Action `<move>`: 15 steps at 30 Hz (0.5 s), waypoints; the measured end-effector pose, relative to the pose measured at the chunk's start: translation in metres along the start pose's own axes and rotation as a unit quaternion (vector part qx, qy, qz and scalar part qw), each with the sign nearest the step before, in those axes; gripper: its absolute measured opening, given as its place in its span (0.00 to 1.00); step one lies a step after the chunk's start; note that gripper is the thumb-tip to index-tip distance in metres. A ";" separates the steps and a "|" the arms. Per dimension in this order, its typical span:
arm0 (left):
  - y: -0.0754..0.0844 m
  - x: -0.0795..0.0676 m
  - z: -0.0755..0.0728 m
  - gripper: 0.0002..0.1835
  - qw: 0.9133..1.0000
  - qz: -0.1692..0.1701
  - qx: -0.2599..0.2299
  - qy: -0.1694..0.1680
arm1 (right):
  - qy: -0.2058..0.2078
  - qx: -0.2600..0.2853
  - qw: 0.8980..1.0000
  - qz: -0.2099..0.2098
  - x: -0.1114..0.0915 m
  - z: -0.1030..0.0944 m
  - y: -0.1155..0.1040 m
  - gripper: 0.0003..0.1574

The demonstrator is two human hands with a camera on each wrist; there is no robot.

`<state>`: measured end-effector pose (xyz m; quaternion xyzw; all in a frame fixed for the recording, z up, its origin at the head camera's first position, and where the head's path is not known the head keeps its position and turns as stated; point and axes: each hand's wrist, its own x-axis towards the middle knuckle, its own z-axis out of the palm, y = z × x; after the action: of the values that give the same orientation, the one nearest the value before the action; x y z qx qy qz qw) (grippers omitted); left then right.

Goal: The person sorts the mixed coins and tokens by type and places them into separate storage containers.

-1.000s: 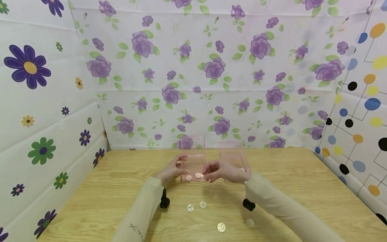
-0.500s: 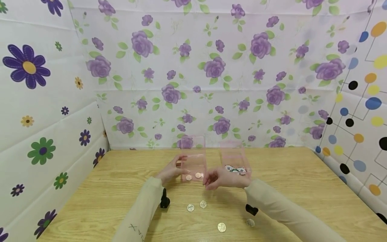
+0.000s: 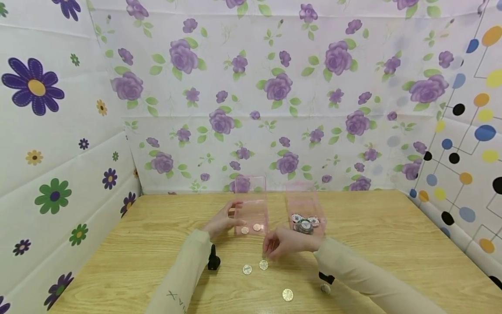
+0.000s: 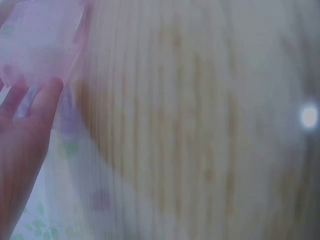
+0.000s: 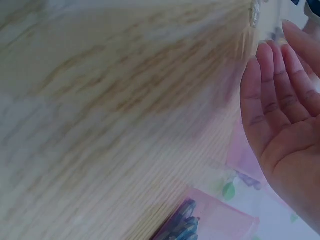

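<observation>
A clear pink box [image 3: 251, 209] with its lid raised stands at the middle back of the table, two coins [image 3: 256, 227] lying near its front. My left hand [image 3: 220, 222] holds this box by its left side, thumb at the front; the left wrist view shows the fingers [image 4: 47, 102] at the pink plastic. In front of the box, my right hand [image 3: 288, 242] hovers low with relaxed, bent fingers and nothing between them. Just below its fingertips lies a silvery coin [image 3: 263, 265], with another coin [image 3: 247, 269] to its left.
A second open pink box [image 3: 300, 205] to the right contains several poker chips [image 3: 306, 226]. Nearer the front lie a gold-toned coin [image 3: 287, 295] and another coin [image 3: 325, 288] close to the right sleeve. A flowered cloth [image 3: 274, 144] walls off the table's back.
My right hand has drawn back from the left box's front corner towards the loose coins, uncovering the chips in the right box. My left hand stays on its box.
</observation>
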<state>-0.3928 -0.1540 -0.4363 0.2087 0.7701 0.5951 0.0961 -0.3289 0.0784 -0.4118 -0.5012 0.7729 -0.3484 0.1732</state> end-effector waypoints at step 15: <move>-0.001 0.000 0.001 0.35 1.000 0.003 -0.011 0.007 | -0.020 -0.048 0.998 0.029 0.007 0.013 -0.001 0.13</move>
<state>-0.3929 -0.1530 -0.4378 0.2055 0.7633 0.6057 0.0912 -0.3232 0.0673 -0.4200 -0.4928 0.7995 -0.2960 0.1744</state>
